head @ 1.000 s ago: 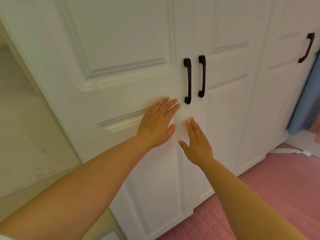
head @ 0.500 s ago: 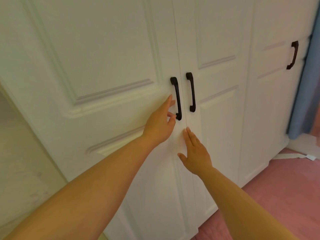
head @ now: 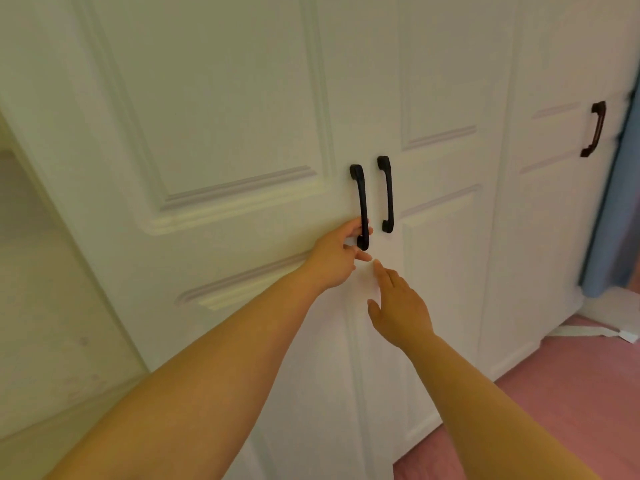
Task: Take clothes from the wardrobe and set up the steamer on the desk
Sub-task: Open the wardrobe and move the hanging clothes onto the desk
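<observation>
Wardrobe (head: 242, 116): white, panelled doors, all shut, filling the view from 9 to 3 o'clock. Two black bar handles stand upright side by side at centre, left door handle (head: 360, 206) and right door handle (head: 387, 194), one either side of the door seam. Third dark handle (head: 594, 128) at 2 o'clock on the far right door, well apart from the pair.

Single head cam, wide-angle, looking forward and slightly down, close to the wardrobe (head: 242, 98), which fills most of the frame. View tilted: door lines lean. Door handles (head: 360, 206) near center. Both forearms enter from 6 to 7 o'clock. Pink floor (head: 554, 410) at 4 to 5 o'clock, blue curtain (head: 620, 202) at 3 o'clock edge.
</observation>
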